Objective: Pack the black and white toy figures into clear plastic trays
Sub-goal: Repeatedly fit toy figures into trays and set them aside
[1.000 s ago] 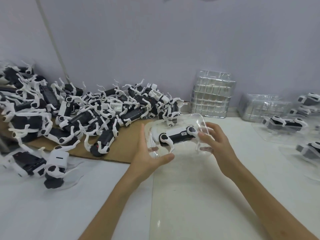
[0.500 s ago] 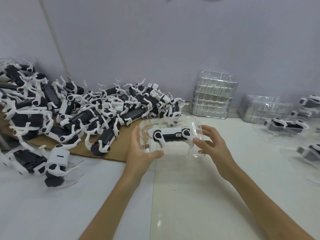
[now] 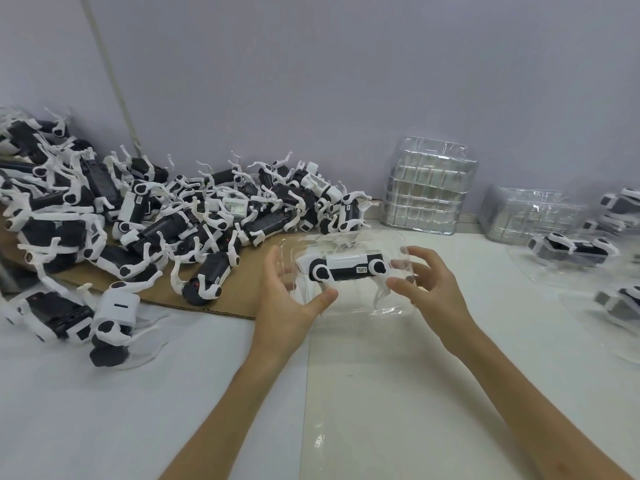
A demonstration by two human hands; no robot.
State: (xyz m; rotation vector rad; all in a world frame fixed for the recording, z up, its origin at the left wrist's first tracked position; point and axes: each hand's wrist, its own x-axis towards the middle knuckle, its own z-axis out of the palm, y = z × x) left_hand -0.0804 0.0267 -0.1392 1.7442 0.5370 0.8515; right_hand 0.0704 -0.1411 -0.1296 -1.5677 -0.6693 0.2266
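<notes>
Over a white table (image 3: 381, 393), the left hand (image 3: 287, 303) and the right hand (image 3: 429, 285) held a clear tray (image 3: 391, 308) by its two ends, thumbs at the near edge and fingers curled behind, with one black and white toy figure (image 3: 346, 270) lying lengthwise inside it. To the left, a heap of loose figures (image 3: 156, 216) sprawled over brown cardboard (image 3: 239, 296) against the wall. To the right stood two stacks of empty trays (image 3: 429, 192), with trayed figures (image 3: 575, 251) beyond them.

Packed trays (image 3: 621, 306) at right edge blurred, cropped.
</notes>
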